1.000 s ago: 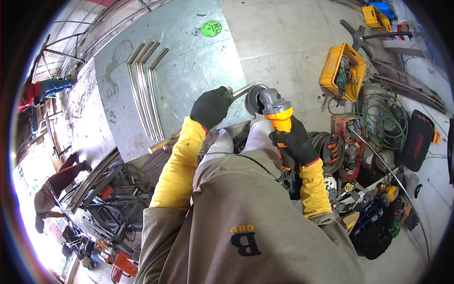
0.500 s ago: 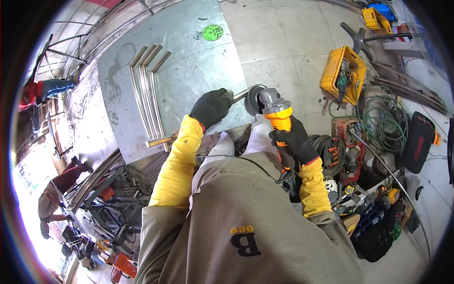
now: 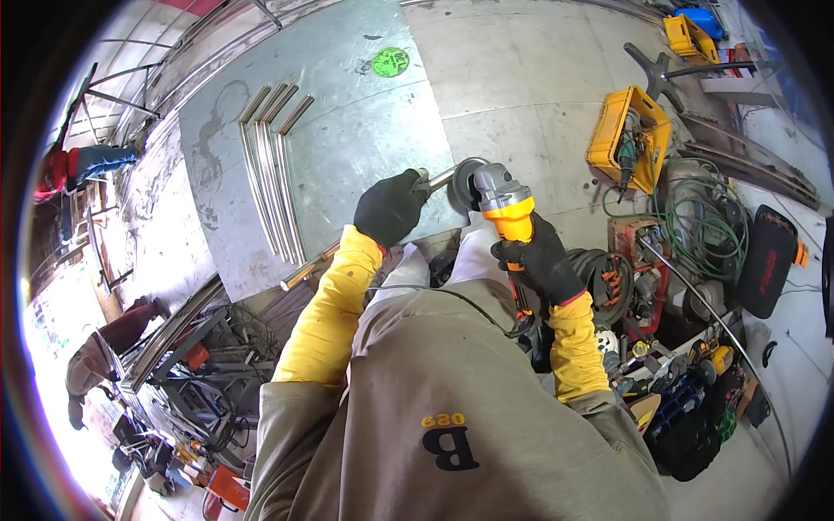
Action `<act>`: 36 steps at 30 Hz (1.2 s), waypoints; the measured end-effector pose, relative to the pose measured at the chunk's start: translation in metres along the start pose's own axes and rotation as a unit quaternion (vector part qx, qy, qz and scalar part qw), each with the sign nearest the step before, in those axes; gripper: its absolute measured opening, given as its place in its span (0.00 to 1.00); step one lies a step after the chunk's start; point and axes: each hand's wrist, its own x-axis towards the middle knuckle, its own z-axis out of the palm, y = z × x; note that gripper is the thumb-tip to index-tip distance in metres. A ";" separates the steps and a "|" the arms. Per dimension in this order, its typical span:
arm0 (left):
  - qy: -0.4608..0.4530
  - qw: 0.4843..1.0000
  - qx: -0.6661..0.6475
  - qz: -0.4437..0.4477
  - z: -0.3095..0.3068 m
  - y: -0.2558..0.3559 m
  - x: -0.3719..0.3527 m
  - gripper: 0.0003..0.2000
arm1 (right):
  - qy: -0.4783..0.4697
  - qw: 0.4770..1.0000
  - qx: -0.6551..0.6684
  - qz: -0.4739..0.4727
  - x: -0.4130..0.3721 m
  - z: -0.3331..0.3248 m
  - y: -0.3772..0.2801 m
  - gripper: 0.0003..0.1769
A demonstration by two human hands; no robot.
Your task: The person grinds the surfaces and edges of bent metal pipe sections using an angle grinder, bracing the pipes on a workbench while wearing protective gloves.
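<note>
My left hand, in a black glove, is closed around a shiny metal tube. The tube's other end sticks out past my left forearm. My right hand, also gloved in black, grips the yellow and grey body of an angle grinder. Its round disc is at the tube's right end; whether the two touch I cannot make out. Several bent metal tubes lie side by side on a metal sheet in front of me.
A yellow crate holding a power tool stands at right, near a coiled green hose. Tools crowd the floor on my right. Metal frames stand at left, where a bent-over person works. The grinder's cord crosses my lap.
My left hand has shifted slightly right and down with the tube, whose far end has also moved right and lower. The grinder has barely moved. The person at left has moved a little.
</note>
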 end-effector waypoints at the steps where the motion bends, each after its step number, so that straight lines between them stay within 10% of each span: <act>1: 0.003 1.000 -0.003 -0.004 0.000 0.002 -0.001 0.17 | -0.001 1.000 0.000 0.000 0.001 0.000 0.001 0.25; 15: -0.070 0.996 -0.043 -0.027 -0.008 -0.009 0.021 0.18 | 0.005 0.999 -0.010 -0.036 0.001 0.000 0.003 0.24; 20: -0.196 0.925 -0.244 -0.217 -0.037 0.019 0.028 0.18 | 0.002 0.999 -0.014 -0.035 0.005 -0.002 0.013 0.23; 36: -0.198 0.935 -0.227 -0.188 -0.044 0.025 0.027 0.20 | 0.027 0.998 -0.022 -0.042 0.003 -0.004 0.016 0.25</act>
